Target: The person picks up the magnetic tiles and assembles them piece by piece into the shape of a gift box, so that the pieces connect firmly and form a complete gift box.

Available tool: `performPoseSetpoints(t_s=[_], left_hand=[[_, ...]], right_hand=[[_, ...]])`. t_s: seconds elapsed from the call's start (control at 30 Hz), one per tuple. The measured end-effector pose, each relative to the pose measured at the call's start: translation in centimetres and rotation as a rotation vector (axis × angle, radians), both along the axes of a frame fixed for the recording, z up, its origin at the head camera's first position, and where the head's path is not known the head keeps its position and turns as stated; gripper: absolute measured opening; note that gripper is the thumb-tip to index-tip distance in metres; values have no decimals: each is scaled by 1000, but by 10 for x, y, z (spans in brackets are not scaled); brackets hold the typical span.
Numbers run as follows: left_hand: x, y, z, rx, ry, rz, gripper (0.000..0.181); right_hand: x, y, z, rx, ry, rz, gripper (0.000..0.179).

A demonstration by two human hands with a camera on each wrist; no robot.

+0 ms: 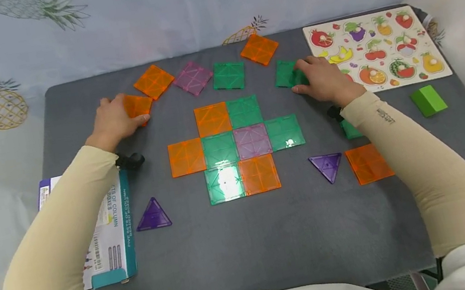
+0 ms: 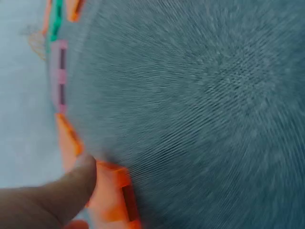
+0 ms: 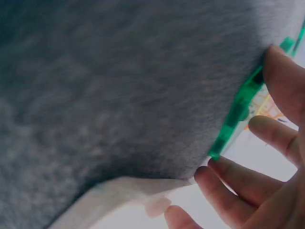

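My left hand (image 1: 112, 121) pinches an orange magnetic tile (image 1: 137, 105) at the back left of the table. In the left wrist view the thumb (image 2: 71, 191) lies against that orange tile (image 2: 112, 195). My right hand (image 1: 323, 79) pinches a green magnetic tile (image 1: 298, 77), which overlaps or lies beside another green tile (image 1: 284, 73). In the right wrist view the held green tile (image 3: 233, 117) stands between thumb and fingertips. Mid-table, flat tiles lie edge to edge: orange (image 1: 212, 119), green (image 1: 244, 111), purple (image 1: 252, 141) and several more.
Along the back lie an orange tile (image 1: 154, 82), a purple one (image 1: 193, 77), a green one (image 1: 228, 75) and another orange (image 1: 259, 49). A fruit puzzle board (image 1: 359, 79) and green block (image 1: 429, 100) are right, a box (image 1: 126, 232) left. Purple triangles (image 1: 153, 215) flank the front.
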State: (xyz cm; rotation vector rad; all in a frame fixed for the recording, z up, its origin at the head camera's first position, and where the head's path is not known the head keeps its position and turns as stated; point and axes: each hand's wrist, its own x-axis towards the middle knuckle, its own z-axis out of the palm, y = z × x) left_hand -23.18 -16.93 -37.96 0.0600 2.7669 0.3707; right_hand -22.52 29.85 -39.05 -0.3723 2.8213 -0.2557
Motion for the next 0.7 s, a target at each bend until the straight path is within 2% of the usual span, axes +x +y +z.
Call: performPoseSetpoints(t_s=[0.07, 0.17, 0.33, 0.43, 0.53, 0.63, 0.7], left_hand=[[-6, 0, -5, -24, 7, -38, 73], [-9, 2, -8, -49, 41, -103, 64], [-4, 5, -11, -3, 100, -149, 56], [6, 2, -10, 52, 131, -140, 57], [20, -3, -3, 82, 191, -168, 57], [40, -5, 9, 82, 261, -268, 53], [58, -4, 17, 82, 262, -367, 54]], right_hand=[[-2, 1, 0, -12, 0, 1, 58], [-4, 4, 0, -15, 4, 7, 58], [-3, 7, 0, 18, 32, 7, 60], [1, 7, 1, 42, 63, 8, 66], [12, 3, 6, 48, 104, 17, 71], [27, -4, 15, 32, 132, 67, 74], [40, -10, 23, -1, 136, 120, 74]])
